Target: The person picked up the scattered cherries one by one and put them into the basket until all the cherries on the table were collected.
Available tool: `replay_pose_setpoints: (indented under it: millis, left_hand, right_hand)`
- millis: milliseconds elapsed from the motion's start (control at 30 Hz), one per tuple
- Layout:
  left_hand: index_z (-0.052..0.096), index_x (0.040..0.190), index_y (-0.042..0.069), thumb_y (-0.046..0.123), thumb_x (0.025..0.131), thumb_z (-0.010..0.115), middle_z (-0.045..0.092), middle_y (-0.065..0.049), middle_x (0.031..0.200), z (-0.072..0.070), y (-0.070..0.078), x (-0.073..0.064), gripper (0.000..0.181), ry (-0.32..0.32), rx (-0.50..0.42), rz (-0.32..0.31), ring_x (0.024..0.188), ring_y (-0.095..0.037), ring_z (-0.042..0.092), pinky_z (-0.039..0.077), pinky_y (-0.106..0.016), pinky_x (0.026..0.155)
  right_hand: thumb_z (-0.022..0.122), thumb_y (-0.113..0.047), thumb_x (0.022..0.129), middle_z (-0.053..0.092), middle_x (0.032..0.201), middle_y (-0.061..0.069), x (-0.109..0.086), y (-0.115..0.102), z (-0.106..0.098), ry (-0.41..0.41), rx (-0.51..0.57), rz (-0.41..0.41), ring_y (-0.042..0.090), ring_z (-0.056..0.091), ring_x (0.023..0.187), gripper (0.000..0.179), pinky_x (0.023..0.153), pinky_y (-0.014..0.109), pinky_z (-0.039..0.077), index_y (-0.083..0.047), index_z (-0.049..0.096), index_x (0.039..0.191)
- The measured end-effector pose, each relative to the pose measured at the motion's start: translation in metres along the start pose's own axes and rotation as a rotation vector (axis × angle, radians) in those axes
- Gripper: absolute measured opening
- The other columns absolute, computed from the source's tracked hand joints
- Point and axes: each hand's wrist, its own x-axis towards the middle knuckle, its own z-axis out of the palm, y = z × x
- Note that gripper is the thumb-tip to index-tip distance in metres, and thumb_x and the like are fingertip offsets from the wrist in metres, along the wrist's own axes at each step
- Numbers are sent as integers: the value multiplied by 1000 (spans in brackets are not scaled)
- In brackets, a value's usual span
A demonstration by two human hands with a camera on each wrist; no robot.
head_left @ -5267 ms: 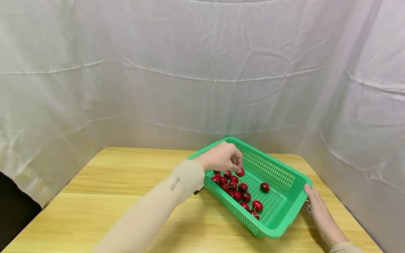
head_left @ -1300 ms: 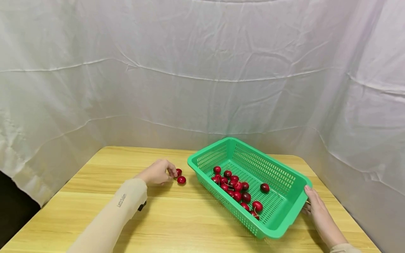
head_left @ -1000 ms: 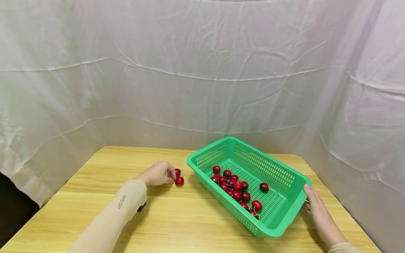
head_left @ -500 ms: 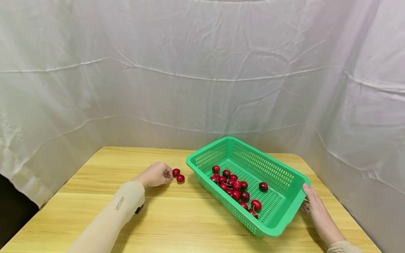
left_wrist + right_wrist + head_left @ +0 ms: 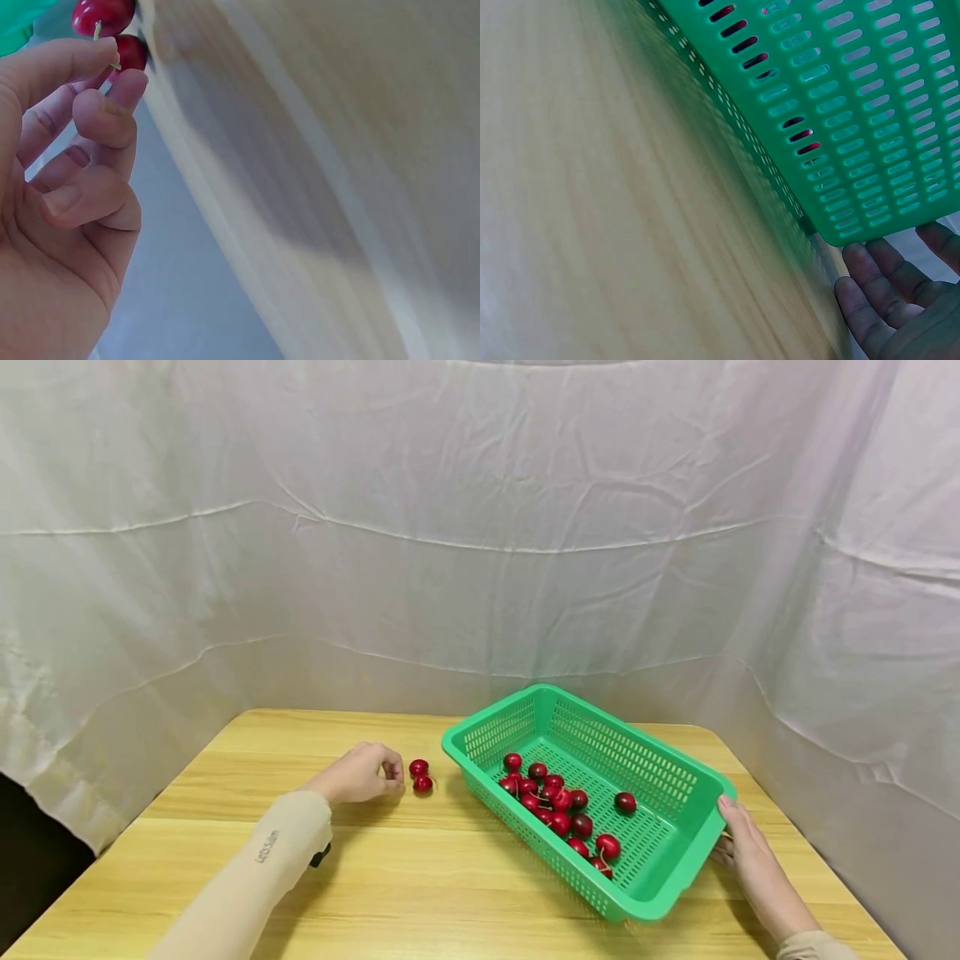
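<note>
Two red cherries (image 5: 420, 777) lie side by side on the wooden table, left of a green plastic basket (image 5: 585, 714). My left hand (image 5: 363, 774) is just left of them, its fingers loosely bent. In the left wrist view, thumb and forefinger are slightly apart, with the thumb tip overlapping a stem of the nearer cherry (image 5: 133, 54). At the basket's right end, my right hand (image 5: 757, 864) grips the rim, thumb on the edge and fingers beneath. The right wrist view shows those fingers (image 5: 866, 274) against the slotted basket. Several more cherries (image 5: 561, 822) lie inside it, mostly along the near left side.
The wooden table (image 5: 420, 885) carries the basket at the right. White cloth (image 5: 480, 568) hangs behind it and along both sides. The basket's raised rim stands between the cherries inside and those on the table.
My left hand has moved from the basket to the table, where the two cherries have shifted slightly, and has since drawn back a little leftward. My right hand keeps holding the basket.
</note>
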Motion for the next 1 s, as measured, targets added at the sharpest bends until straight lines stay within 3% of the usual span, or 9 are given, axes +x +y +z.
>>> replay_pose_setpoints:
  millis: [333,600,833,1000]
  left_hand:
    - [74,88,12,7,98,75,73,3,88,-12,6,-4,11,9,-14,-4,85,-11,62,53,-39,88]
    - [74,90,13,11,101,74,71,2,90,-32,21,-5,11,8,-39,2,80,-14,60,52,-31,73]
    - [77,88,14,11,98,77,75,2,87,-53,44,-1,10,89,-25,52,70,-12,57,50,-29,67]
    - [78,92,13,14,98,78,75,4,87,-65,65,2,6,136,-21,61,65,-12,56,50,-30,69]
  right_hand:
    - [10,-52,116,35,157,26,0,0,2,-9,22,-5,-19,55,108,77,90,7,48,7,10,166]
    - [10,-53,116,37,156,22,-1,-1,0,-12,7,0,-18,56,109,78,90,7,48,6,9,167]
    - [10,-53,116,35,157,26,-1,0,-1,-16,4,-5,-19,55,108,79,90,8,48,7,8,167]
    - [11,-55,116,35,157,26,-1,-2,-1,-20,3,-8,-19,54,109,82,91,8,48,8,8,167]
